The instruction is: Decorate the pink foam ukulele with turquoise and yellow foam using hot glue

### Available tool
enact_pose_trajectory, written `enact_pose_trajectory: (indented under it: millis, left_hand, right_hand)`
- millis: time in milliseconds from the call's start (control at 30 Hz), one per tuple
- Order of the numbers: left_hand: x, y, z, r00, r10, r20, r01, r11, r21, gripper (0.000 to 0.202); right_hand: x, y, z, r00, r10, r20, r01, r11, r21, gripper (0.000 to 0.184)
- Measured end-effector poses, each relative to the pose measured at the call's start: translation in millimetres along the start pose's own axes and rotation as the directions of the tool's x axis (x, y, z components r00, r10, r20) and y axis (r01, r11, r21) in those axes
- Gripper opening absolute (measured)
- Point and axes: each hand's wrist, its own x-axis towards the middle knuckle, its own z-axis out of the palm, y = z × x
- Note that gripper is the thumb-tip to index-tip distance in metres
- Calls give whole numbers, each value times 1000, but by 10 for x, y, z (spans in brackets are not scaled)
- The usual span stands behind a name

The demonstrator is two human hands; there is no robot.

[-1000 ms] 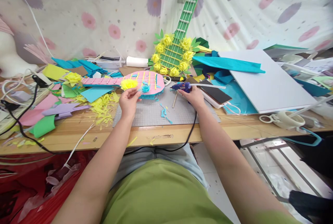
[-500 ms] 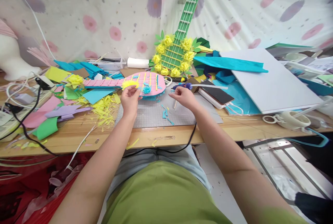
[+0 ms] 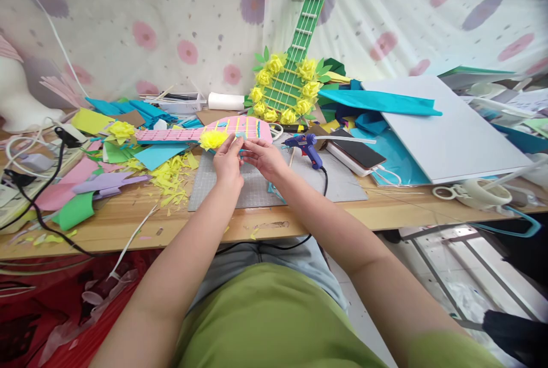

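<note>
A pink paper guitar with yellow strings lies flat on the wooden table, its body over a grey cutting mat. A yellow paper flower sits on the guitar body. My left hand pinches at the guitar's front edge just right of that flower. My right hand meets it there, fingers curled around a small teal piece on the guitar body. A blue glue gun lies on the mat to the right of my hands, apart from them, its black cord trailing off the table.
A green paper guitar with yellow flowers leans against the spotted cloth backdrop. A phone, white board and teal paper lie at right. Yellow paper scraps, coloured sheets and cables cover the left. A tape roll sits far right.
My right hand let go of the glue gun, which now lies on the mat, and moved left to join my left hand at the pink guitar's body.
</note>
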Motion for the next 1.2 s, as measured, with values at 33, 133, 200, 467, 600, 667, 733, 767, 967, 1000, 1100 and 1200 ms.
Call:
enact_pose_trajectory:
  millis: [33,133,200,467,600,667,733,767,967,1000,1100,1200]
  left_hand:
    - [-16,-2,9,1000,-8,-5,8,1000,-4,44]
    - [-73,-17,33,1000,-14,10,14,1000,2,43]
    - [-98,-26,38,999,-11,34,10,1000,26,43]
    - [188,170,-128,891,377,254,-453,783,426,41]
    - [375,242,-150,657,338,674,-749,184,637,36]
    - [426,208,-116,568,206,797,-816,15,578,42]
    - [467,152,-75,525,115,843,-844,-58,534,43]
    - [487,127,-58,521,86,849,-846,-75,527,41]
    - [557,150,-38,641,44,767,-767,-13,642,25]
    - [556,175,-41,671,52,740,-741,0,672,23]
    - [549,247,-47,735,80,674,-678,34,735,20]
    - [555,292,-52,760,88,644,-650,93,754,18]
  right_hand:
    - [1,11,8,1000,-12,-27,13,1000,8,12]
    - [-3,28,29,994,-44,-97,43,999,-15,14]
    - [-5,16,22,990,-69,-123,61,996,-67,16]
    - [-2,-309,-253,971,-96,-219,0,917,-399,17]
    - [36,-424,-406,975,-81,-206,-45,840,-540,17]
    - [68,-436,-456,975,-63,-211,-71,815,-575,17]
    - [103,-435,-489,973,-57,-222,-88,801,-592,18]
    - [119,-434,-500,973,-55,-224,-93,796,-598,17]
    - [174,-455,-498,979,4,-202,-135,758,-638,16]
    - [177,-462,-483,980,20,-199,-146,750,-645,17]
    - [193,-481,-417,979,74,-190,-183,728,-661,16]
    - [226,-498,-343,978,127,-168,-208,711,-672,15]
